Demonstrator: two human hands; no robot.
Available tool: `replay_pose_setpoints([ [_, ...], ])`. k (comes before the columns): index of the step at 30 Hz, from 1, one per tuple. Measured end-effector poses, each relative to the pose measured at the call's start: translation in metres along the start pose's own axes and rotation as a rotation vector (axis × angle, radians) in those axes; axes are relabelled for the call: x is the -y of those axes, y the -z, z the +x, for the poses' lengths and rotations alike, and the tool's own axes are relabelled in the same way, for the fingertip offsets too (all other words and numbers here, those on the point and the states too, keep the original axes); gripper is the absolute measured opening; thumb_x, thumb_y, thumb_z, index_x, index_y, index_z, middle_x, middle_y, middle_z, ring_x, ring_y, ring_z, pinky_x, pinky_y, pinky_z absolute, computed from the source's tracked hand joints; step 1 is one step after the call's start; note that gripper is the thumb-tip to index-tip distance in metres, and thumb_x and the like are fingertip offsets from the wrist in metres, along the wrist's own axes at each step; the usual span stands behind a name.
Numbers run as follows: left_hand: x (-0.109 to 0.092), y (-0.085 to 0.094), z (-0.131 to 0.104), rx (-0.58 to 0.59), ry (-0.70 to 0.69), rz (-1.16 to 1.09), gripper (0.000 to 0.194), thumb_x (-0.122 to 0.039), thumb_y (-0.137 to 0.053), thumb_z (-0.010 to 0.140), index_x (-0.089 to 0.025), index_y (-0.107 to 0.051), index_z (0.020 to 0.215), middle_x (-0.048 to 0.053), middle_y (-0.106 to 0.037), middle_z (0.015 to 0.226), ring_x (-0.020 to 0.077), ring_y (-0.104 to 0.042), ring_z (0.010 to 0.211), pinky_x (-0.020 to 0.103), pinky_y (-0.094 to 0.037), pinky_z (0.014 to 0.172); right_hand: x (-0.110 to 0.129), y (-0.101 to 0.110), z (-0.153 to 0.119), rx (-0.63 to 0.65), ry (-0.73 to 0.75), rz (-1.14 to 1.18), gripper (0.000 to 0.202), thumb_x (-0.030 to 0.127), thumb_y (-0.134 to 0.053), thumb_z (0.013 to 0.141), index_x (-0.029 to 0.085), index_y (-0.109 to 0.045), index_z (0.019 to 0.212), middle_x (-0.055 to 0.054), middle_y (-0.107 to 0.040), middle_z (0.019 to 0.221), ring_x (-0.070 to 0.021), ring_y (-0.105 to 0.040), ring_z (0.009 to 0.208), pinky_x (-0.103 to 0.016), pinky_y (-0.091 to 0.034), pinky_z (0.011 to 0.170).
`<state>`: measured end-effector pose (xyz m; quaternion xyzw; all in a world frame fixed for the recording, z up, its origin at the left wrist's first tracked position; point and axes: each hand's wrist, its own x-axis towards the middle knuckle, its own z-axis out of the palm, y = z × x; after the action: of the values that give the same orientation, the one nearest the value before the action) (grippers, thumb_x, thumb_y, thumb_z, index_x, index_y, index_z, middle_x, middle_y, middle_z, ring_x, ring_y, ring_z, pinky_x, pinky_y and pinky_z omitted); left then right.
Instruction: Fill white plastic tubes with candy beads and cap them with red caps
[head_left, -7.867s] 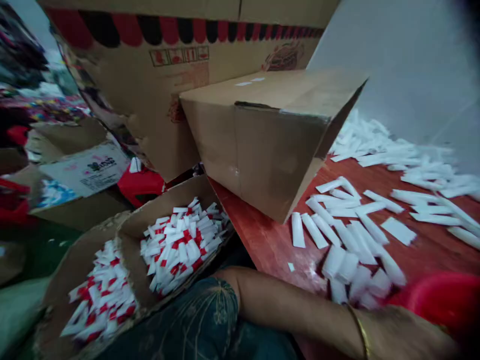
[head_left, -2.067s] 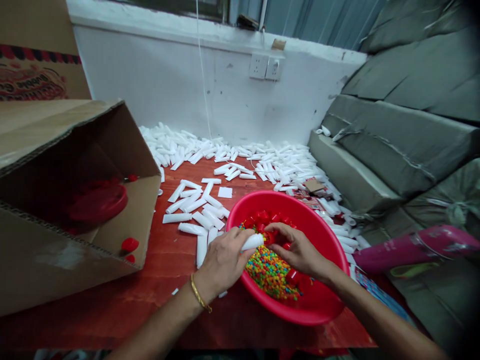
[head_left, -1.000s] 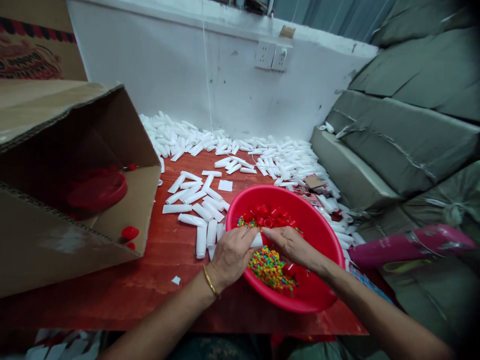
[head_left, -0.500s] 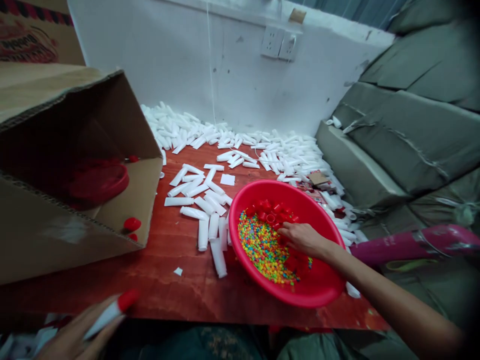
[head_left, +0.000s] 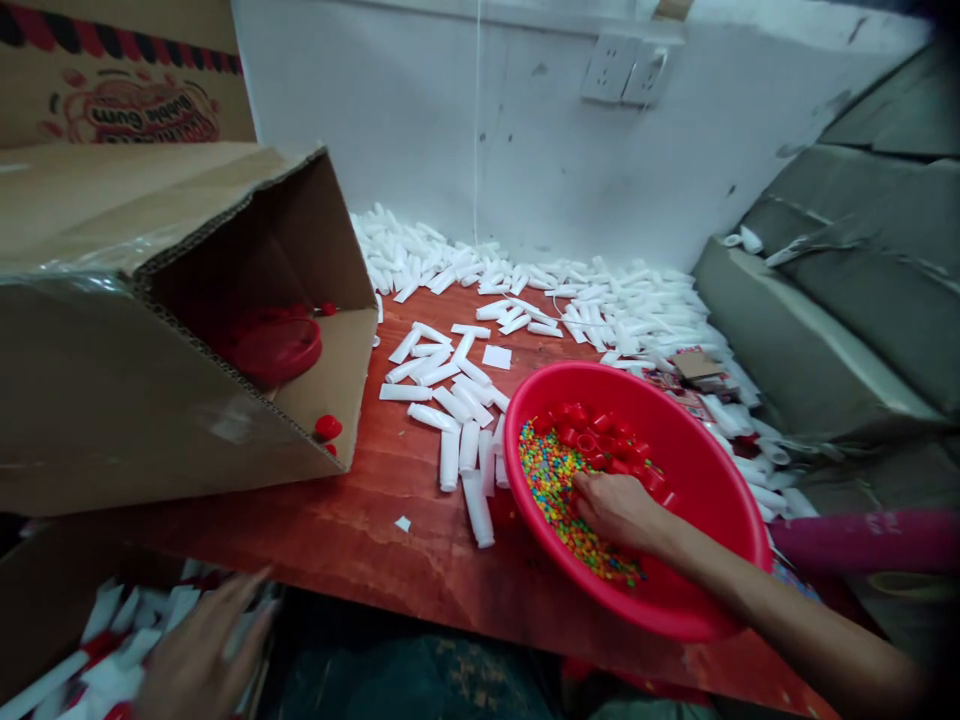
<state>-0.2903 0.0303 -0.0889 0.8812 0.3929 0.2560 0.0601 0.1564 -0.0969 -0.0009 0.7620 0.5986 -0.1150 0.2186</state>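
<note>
My right hand (head_left: 619, 510) reaches into the red basin (head_left: 720, 600), its fingers closed down among the small coloured candies (head_left: 551, 470); what they grip is hidden. Red caps (head_left: 600, 435) lie beside it in the basin. At the lower left, my left hand (head_left: 206, 640) is blurred, with its fingers apart and nothing in them. It is over a carton of white tubes with red caps (head_left: 120, 640) below the table edge.
An open cardboard box (head_left: 82, 390) lies on its side at the left, red caps and a red dish (head_left: 277, 350) inside. White tubes (head_left: 450, 380) are scattered on the red table (head_left: 322, 530) and heaped along the wall. Wrapped bundles (head_left: 817, 340) stand at the right.
The view has turned left. My left hand has let go of the red-capped white tube and its fingers have opened. My right hand has moved lower among the candies, away from the caps.
</note>
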Motion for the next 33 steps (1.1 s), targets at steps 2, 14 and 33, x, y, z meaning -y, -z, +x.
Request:
replay_pose_setpoints([
  [2, -0.033, -0.012, 0.026, 0.027, -0.143, -0.014, 0.032, -0.030, -0.048, 0.084, -0.025, -0.051, 0.116, 0.006, -0.062, 0.105, 0.0225, -0.059, 0.094, 0.037, -0.047, 0.082, 0.005, 0.006, -0.003, 0.021, 0.047, 0.057, 0.028, 0.025, -0.041, 0.082, 0.011, -0.058, 0.098, -0.016, -0.067, 0.081, -0.0277, -0.064, 0.075, -0.030, -0.041, 0.056],
  [14, -0.164, -0.085, 0.136, 0.362, -0.706, -0.100, 0.033, -0.012, -0.041, 0.086, -0.022, -0.050, 0.116, 0.007, -0.054, 0.114, 0.0225, -0.048, 0.095, 0.038, -0.043, 0.081, -0.008, -0.003, -0.004, -0.084, 0.416, 0.134, 0.028, 0.020, -0.045, 0.083, 0.017, -0.054, 0.110, -0.011, -0.062, 0.096, -0.0193, -0.059, 0.074, -0.026, -0.038, 0.060],
  [33, -0.163, -0.074, 0.129, 0.253, -0.350, -0.555, 0.031, -0.024, -0.045, 0.088, -0.020, -0.043, 0.118, 0.007, -0.057, 0.108, 0.0200, -0.052, 0.102, 0.033, -0.042, 0.084, -0.001, 0.004, 0.000, -0.199, 0.576, 0.147, 0.026, 0.028, -0.047, 0.085, 0.014, -0.054, 0.105, -0.009, -0.061, 0.096, -0.0160, -0.058, 0.076, -0.025, -0.040, 0.061],
])
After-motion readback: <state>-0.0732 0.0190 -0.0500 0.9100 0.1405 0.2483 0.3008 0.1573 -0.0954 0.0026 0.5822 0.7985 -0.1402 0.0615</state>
